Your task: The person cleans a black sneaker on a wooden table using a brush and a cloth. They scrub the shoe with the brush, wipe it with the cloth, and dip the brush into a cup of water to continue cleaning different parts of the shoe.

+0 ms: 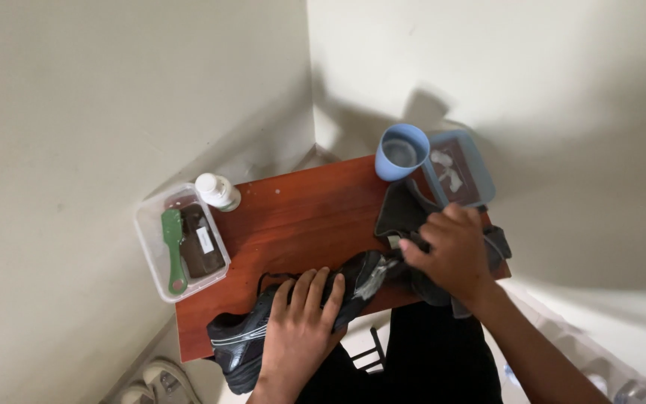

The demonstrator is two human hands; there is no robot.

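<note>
Two hands on a black shoe (pixel 263 333) at the wooden table's (pixel 293 217) near edge, left hand (pixel 300 329) spread flat over it, right hand (pixel 454 254) gripping a dark cloth (pixel 405 213) at its toe, blue cup (pixel 401 152) of water at the far edge, clear tub (pixel 147 247) holding a green brush (pixel 173 249) at the left edge.

Glossy wood table (pixel 300 217); matt cloth (pixel 405 213) (probably microfibre); clear plastic tub (pixel 147 247).

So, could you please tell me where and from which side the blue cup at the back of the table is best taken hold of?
Probably around the blue cup's outer wall, just below the rim, coming from the left. It stands upright with liquid inside, so a side hold keeps it level. The lid crowds its right side, while the table to its left is bare.
</note>
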